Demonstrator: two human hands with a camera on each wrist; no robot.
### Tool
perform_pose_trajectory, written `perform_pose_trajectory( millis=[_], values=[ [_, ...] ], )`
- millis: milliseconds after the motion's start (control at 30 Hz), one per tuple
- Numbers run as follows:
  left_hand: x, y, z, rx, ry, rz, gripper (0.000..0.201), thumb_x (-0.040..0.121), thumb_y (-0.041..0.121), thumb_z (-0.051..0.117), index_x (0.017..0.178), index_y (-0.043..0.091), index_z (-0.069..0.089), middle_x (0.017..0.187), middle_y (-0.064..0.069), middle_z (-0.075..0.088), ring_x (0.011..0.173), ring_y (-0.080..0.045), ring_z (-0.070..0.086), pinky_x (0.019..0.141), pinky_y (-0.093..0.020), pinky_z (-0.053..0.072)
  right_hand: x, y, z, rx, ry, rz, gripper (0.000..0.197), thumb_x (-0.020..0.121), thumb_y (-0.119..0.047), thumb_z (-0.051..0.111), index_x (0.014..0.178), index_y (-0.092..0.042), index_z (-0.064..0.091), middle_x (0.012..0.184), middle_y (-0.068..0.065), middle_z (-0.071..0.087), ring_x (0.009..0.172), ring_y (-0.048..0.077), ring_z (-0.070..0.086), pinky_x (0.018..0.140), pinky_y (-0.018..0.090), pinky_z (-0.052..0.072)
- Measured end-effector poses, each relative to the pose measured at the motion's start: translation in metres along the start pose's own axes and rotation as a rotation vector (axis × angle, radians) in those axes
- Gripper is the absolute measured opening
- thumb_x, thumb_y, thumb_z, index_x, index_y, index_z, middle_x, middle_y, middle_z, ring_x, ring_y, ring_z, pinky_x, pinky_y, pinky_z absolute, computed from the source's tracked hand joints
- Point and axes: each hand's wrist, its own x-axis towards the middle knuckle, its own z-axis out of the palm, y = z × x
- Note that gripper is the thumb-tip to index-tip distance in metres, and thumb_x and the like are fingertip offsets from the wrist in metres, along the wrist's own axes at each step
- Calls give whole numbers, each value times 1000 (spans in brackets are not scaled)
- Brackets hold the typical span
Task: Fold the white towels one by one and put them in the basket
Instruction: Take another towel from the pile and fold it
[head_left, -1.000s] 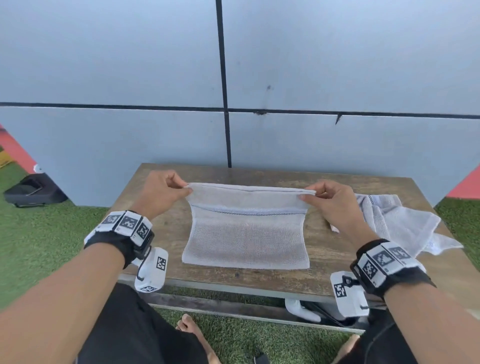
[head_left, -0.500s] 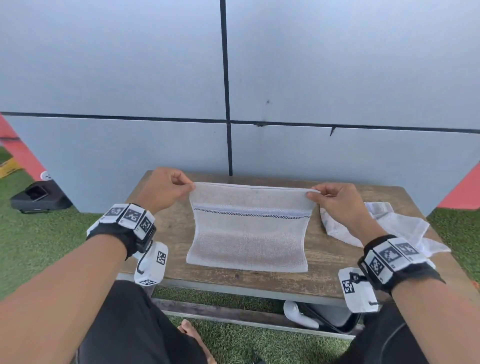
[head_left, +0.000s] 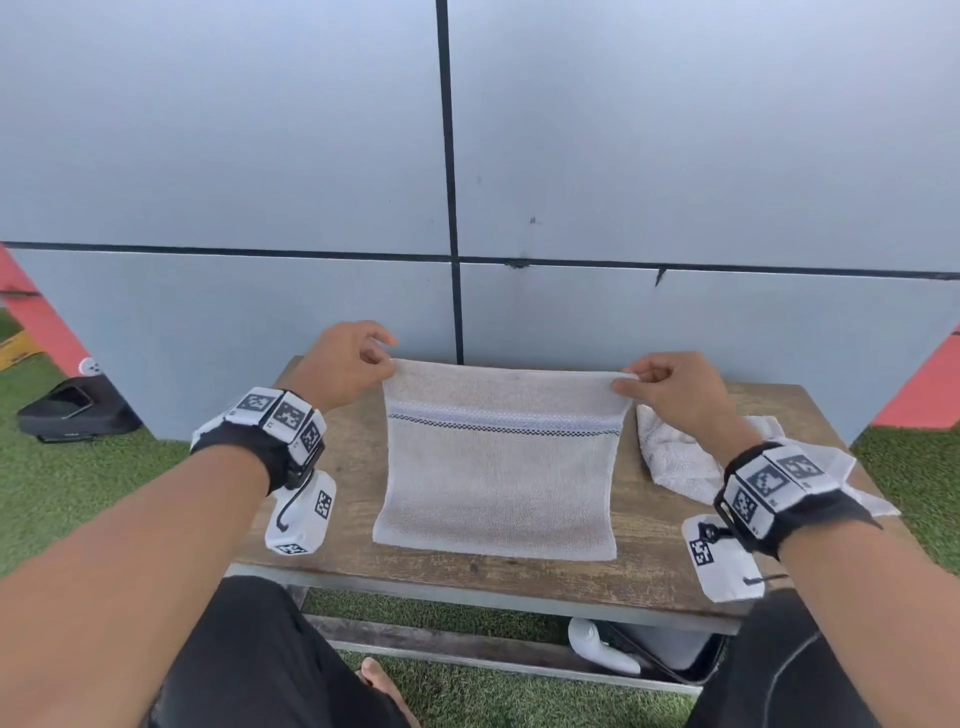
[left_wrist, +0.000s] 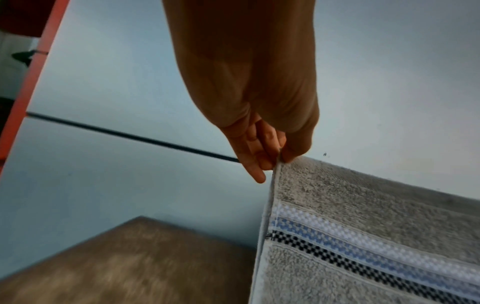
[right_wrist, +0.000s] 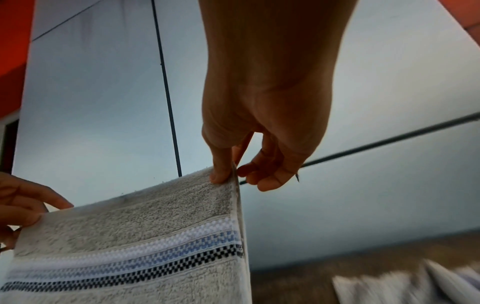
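Pinching the top edge of a white towel (head_left: 498, 467), both of your hands hold it up stretched flat between them. Your left hand (head_left: 345, 364) pinches the upper left corner between thumb and fingertips; your right hand (head_left: 675, 387) pinches the upper right corner the same way. The wrist views confirm both pinches, thumb in front and fingers behind the hem.

This towel hangs in front of you over the middle of the wooden table (head_left: 654, 525). Its lower edge seems to rest on or just above the tabletop toward six o'clock; which of the two is not clear. A woven band of white, blue and black checks runs across it near the top.

A second white towel (head_left: 675, 462) lies crumpled on the table at about three o'clock of the held one, just beside your right wrist.

As for progress, the held towel appears spread out and not yet folded (so this reads as the start of a fold). The crumpled towel waits untouched. No basket can be identified for certain, and no folded towel shows, so most of the task seems to remain.
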Motion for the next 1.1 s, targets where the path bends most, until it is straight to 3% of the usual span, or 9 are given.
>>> perform_pose_trajectory(
  millis=[67, 200, 333, 467, 567, 667, 767, 933, 1100],
  values=[
    [18, 7, -10, 89, 26, 49, 21, 89, 8, 67, 108, 12, 73, 86, -4, 72, 73, -5, 61, 84, -29, 50, 18, -18, -7, -44, 41, -22, 20, 77, -24, 86, 92, -15, 77, 69, -4, 63, 61, 9, 56, 63, 21, 47],
    [49, 37, -36, 134, 184, 91, 16, 90, 7, 64, 98, 7, 78, 87, -5, 71, 76, -14, 63, 80, -27, 52, 50, -56, -23, -16, 165, -131, 18, 75, -27, 86, 89, -19, 78, 78, 7, 73, 76, 24, 71, 82, 38, 60],
    [57, 52, -57, 44, 405, 171, 17, 91, 8, 63, 99, 5, 77, 93, -7, 75, 84, -18, 69, 83, -24, 53, 59, -82, -38, 133, 302, -270, 11, 78, -21, 83, 86, -23, 76, 72, 3, 68, 66, 16, 62, 70, 32, 55],
    [34, 43, -51, -63, 442, 172, 16, 88, 6, 63, 97, 6, 76, 91, -6, 74, 83, -13, 66, 83, -27, 57, 44, -71, -34, 182, 294, -320, 12, 79, -18, 83, 87, -25, 76, 73, -1, 68, 68, 14, 63, 70, 25, 52],
    [4, 17, -28, -87, 339, 80, 12, 85, 2, 67, 90, 8, 77, 82, -3, 73, 75, -5, 64, 75, -18, 54, 20, -44, -22, 163, 174, -245, 13, 77, -14, 84, 84, -22, 76, 73, 2, 69, 65, 11, 62, 70, 25, 52],
    [-30, -11, -4, -31, 99, -27, 16, 81, 11, 74, 78, 26, 77, 68, 12, 69, 59, 5, 60, 63, -12, 48, -9, -7, -11, 28, -17, -141, 18, 74, -11, 86, 73, -25, 74, 68, -1, 66, 56, 1, 54, 59, 9, 45],
    [-64, -30, 17, 21, -170, -126, 9, 84, 11, 75, 84, 20, 79, 71, 9, 71, 61, 9, 62, 57, -5, 42, -36, 27, -2, -183, -328, -65, 13, 74, -14, 86, 70, -22, 78, 58, -3, 67, 50, 1, 53, 55, 16, 42],
    [-89, -57, 38, 18, -478, -216, 7, 88, 15, 74, 87, 20, 79, 81, 3, 78, 76, -16, 74, 72, -20, 56, -58, 47, 9, -154, -668, 88, 13, 74, -18, 88, 70, -15, 76, 70, 0, 74, 67, 12, 72, 68, 21, 56],
    [-81, -69, 45, -12, -432, -235, 5, 89, 20, 73, 89, 18, 78, 82, 3, 78, 73, -14, 73, 76, -25, 59, -50, 53, 17, -139, -637, 135, 14, 76, -22, 86, 80, -12, 79, 78, 5, 77, 73, 15, 74, 75, 25, 59]
  ],
)
